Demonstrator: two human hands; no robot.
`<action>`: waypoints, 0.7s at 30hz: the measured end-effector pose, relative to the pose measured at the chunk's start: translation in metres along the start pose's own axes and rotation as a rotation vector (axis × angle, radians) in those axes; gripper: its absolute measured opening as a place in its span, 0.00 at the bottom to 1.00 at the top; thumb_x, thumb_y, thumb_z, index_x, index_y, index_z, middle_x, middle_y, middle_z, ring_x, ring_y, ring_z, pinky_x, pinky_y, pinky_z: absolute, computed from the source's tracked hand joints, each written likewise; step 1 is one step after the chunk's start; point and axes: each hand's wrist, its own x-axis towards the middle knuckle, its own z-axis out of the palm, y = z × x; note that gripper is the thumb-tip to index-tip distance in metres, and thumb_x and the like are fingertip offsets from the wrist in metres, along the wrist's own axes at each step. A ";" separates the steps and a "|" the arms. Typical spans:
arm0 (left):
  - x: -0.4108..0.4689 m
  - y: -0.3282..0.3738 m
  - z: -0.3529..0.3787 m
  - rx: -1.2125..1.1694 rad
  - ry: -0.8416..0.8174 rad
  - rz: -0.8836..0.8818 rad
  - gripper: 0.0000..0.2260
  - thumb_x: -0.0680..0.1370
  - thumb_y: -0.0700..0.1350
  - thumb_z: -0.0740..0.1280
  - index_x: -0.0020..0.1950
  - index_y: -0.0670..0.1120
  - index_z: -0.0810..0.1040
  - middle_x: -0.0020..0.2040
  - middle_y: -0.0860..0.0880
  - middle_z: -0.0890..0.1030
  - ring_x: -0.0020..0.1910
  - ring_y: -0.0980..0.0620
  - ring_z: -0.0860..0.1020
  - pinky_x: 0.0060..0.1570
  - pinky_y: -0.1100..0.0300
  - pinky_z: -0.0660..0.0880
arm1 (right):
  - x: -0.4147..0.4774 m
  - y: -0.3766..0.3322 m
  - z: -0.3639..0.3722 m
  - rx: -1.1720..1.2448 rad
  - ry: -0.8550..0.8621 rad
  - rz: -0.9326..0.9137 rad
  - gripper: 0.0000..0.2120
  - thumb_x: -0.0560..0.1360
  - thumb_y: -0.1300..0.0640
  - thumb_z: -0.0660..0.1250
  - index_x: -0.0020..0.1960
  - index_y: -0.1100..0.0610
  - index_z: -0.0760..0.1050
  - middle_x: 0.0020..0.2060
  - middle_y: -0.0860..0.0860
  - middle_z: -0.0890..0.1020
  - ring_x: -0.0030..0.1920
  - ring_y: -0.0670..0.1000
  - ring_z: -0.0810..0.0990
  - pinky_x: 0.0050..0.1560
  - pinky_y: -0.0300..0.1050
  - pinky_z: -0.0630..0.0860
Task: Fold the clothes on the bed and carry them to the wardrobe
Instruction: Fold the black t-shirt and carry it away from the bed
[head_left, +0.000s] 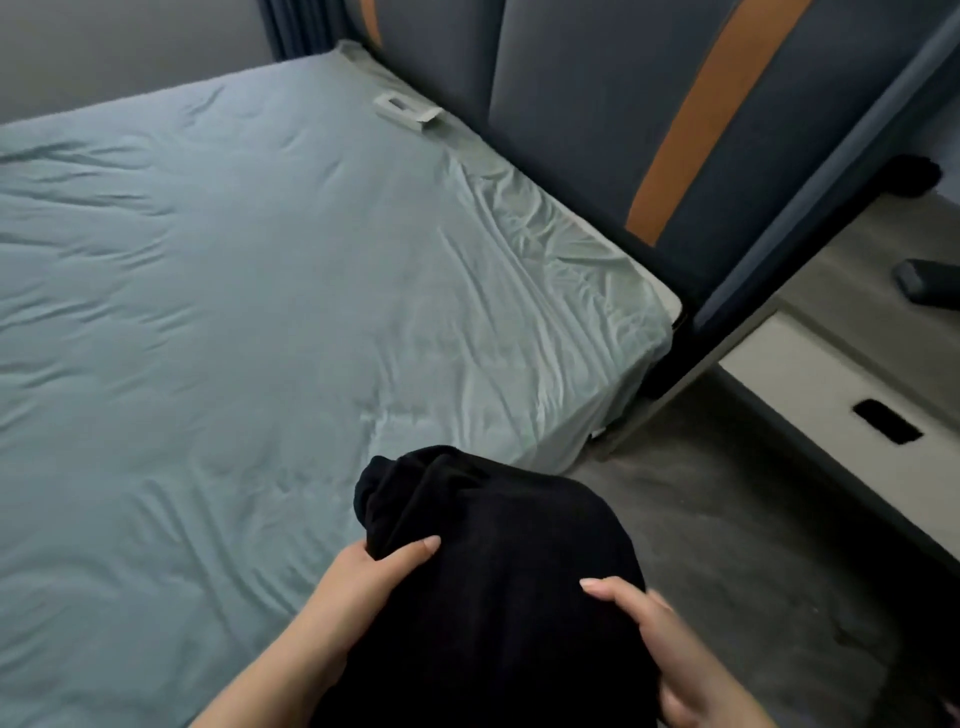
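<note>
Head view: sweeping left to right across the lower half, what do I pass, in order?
The bed sheet → left hand → black clothes bundle, gripped by both hands → right hand → grey floor → white bedside cabinet with a dark slot handle.

No text, label, brand or number legible anywhere in view. Pale box (407, 107) on bed (208, 260), beside headboard (571, 104): surfaces too small and blurred to read any print.

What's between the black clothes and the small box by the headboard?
Head view: only bare wrinkled sheet between black clothes and box.
</note>
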 end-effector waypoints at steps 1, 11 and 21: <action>0.010 0.004 0.000 -0.014 0.017 -0.004 0.19 0.69 0.56 0.76 0.55 0.48 0.81 0.45 0.47 0.86 0.44 0.48 0.85 0.45 0.54 0.80 | 0.013 -0.012 0.000 -0.006 -0.038 0.017 0.33 0.60 0.52 0.78 0.62 0.60 0.74 0.50 0.58 0.85 0.51 0.57 0.85 0.51 0.52 0.79; 0.097 0.053 -0.019 -0.191 0.157 0.031 0.19 0.69 0.55 0.76 0.56 0.49 0.80 0.47 0.49 0.86 0.46 0.49 0.85 0.48 0.53 0.79 | 0.119 -0.116 0.035 -0.195 -0.209 0.120 0.28 0.65 0.52 0.75 0.61 0.65 0.77 0.55 0.62 0.82 0.56 0.60 0.82 0.51 0.51 0.80; 0.160 0.047 -0.028 -0.393 0.359 -0.028 0.21 0.69 0.54 0.76 0.58 0.50 0.80 0.49 0.51 0.86 0.48 0.50 0.84 0.54 0.52 0.78 | 0.223 -0.170 0.081 -0.423 -0.327 0.217 0.15 0.71 0.57 0.70 0.56 0.61 0.81 0.53 0.61 0.83 0.52 0.58 0.84 0.44 0.46 0.81</action>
